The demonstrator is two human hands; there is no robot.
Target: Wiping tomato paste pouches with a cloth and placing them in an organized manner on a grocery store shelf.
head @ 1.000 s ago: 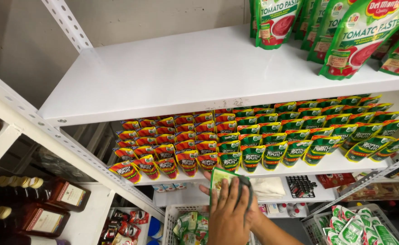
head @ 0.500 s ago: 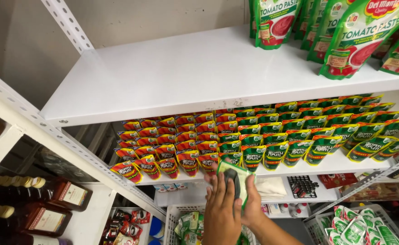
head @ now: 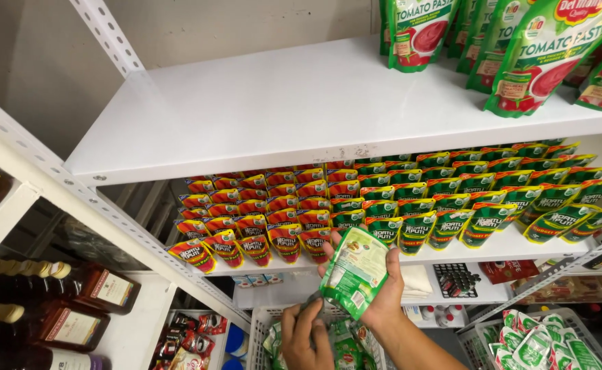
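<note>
Now the right hand (head: 383, 301) grips a green pouch (head: 354, 272) upright, back toward the camera; the left hand (head: 306, 336) closes on pouches in the white basket (head: 263, 316).

green pouch (head: 354, 272): flat, glossy, light green with pale print panels on the visible face, tilted with its top leaning right. Sits just below the front edge of the middle shelf (head: 452, 255), overlapping the front-row packs there. Right hand (head: 383, 294) grips it from behind and below; left hand (head: 306, 334) pinches its lower-left corner, lower than the shelf edge
</note>
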